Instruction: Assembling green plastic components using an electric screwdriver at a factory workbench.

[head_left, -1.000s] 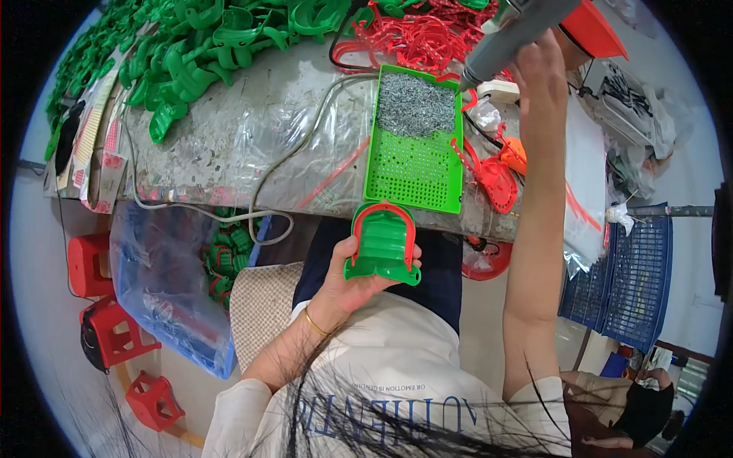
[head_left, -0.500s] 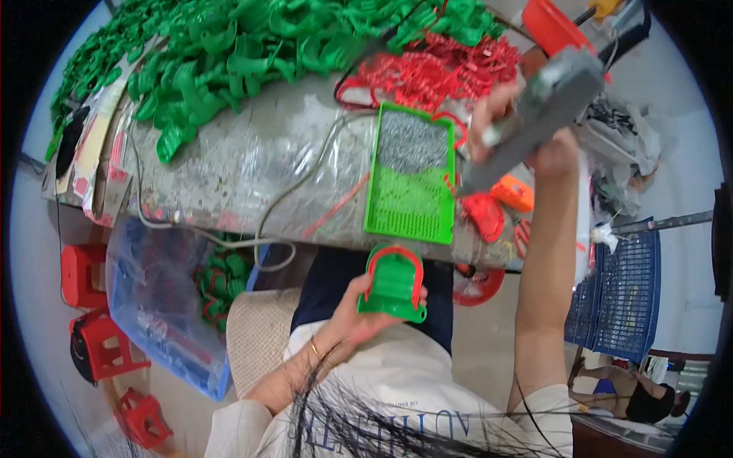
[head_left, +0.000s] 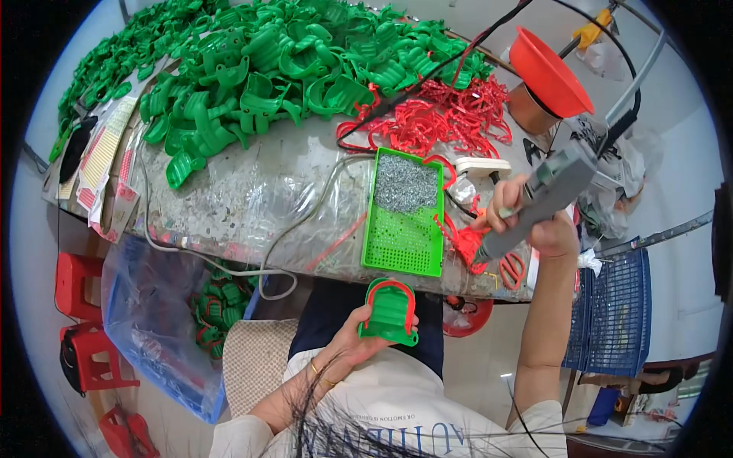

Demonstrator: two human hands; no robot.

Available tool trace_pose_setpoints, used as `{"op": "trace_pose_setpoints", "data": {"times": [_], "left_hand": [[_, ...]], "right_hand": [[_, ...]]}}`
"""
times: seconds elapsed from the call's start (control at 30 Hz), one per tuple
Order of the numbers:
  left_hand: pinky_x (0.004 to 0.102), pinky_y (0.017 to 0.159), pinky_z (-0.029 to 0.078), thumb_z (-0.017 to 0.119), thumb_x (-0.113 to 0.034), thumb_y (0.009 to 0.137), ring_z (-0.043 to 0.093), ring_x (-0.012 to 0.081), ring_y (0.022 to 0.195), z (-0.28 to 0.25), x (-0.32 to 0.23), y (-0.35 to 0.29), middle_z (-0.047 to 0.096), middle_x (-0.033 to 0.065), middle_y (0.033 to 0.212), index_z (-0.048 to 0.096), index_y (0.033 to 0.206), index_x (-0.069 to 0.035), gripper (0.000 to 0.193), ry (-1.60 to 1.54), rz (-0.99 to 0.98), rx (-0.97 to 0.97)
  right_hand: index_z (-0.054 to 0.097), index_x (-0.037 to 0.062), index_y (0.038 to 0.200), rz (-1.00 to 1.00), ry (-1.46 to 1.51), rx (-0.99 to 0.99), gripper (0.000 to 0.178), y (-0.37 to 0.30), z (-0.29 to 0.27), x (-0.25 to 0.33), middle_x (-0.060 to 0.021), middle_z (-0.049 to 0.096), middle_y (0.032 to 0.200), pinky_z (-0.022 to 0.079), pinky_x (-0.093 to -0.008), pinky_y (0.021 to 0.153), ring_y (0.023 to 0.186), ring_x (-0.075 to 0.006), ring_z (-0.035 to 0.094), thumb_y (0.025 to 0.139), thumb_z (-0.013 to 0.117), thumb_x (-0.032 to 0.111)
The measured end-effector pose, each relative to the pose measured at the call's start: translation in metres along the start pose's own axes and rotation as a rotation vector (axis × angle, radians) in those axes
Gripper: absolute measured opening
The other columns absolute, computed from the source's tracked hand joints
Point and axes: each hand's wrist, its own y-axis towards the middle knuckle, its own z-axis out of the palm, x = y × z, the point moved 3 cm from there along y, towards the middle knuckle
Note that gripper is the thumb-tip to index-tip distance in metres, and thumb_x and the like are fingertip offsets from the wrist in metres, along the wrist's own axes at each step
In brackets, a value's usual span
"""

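My left hand (head_left: 357, 336) holds a green plastic part (head_left: 389, 313) with a red arched strip (head_left: 393, 284) along its rim, just in front of the table's near edge. My right hand (head_left: 534, 221) is wrapped round a grey corded electric screwdriver (head_left: 538, 202), raised over the right side of the table. Its lower end points down and left, near some red plastic pieces (head_left: 467, 243). Between the hands lies a bright green perforated tray (head_left: 403, 259) with small silvery metal pieces (head_left: 406, 183), probably screws, in its far half.
Green plastic parts (head_left: 267, 69) are heaped across the far table, beside a pile of red strips (head_left: 450, 118). A grey cable (head_left: 286, 217) crosses the tabletop. Red scissors (head_left: 511, 271) lie near the right edge. At lower left stands a plastic-lined blue bin (head_left: 164, 336) holding green-and-red parts.
The view has shifted, so the table sits lower in it. My right hand has brought the screwdriver nearer to me and away from the tray. My left hand keeps its hold on the green part.
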Motion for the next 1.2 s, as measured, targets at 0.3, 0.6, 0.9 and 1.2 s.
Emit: {"op": "trace_pose_setpoints", "data": {"times": [0.3,0.6,0.9,1.2], "left_hand": [[0.0459,0.103,0.04,0.058,-0.047,0.083,0.052,0.0336,0.117,-0.004,-0.006,0.006,0.052,0.023,0.126,0.04,0.134,-0.001,0.071,-0.102,0.083,0.018],[0.0449,0.102,0.041,0.058,-0.047,0.083,0.054,0.0334,0.113,-0.012,0.0,0.003,0.054,0.0243,0.124,0.042,0.133,-0.001,0.07,-0.107,0.066,-0.01],[0.0445,0.097,0.044,0.062,-0.051,0.078,0.055,0.0331,0.109,-0.011,-0.004,0.006,0.055,0.0224,0.12,0.044,0.132,-0.002,0.075,-0.075,0.066,-0.064],[0.0452,0.102,0.041,0.059,-0.048,0.082,0.055,0.0334,0.114,-0.014,-0.005,0.006,0.054,0.0246,0.122,0.041,0.133,0.0,0.072,-0.083,0.09,-0.03]], "right_hand": [[0.052,-0.0022,0.101,-0.191,-0.385,-0.65,0.023,0.035,0.029,-0.04,-0.0025,0.046,0.066,0.042,-0.0302,0.056,0.058,-0.0124,0.047,0.082,0.061,0.008],[0.05,-0.0018,0.098,-0.356,-0.328,-0.8,0.015,0.038,0.016,-0.136,-0.004,0.049,0.066,0.043,-0.028,0.053,0.054,-0.0118,0.049,0.085,0.056,-0.001],[0.05,-0.001,0.098,-0.36,-0.296,-0.826,0.013,0.037,0.014,-0.155,-0.0036,0.049,0.066,0.042,-0.0276,0.054,0.054,-0.0113,0.049,0.086,0.054,-0.003],[0.05,-0.0004,0.097,-0.352,-0.357,-0.85,0.012,0.038,0.012,-0.162,-0.0034,0.05,0.066,0.043,-0.0275,0.055,0.055,-0.0109,0.049,0.086,0.055,-0.002]]}}
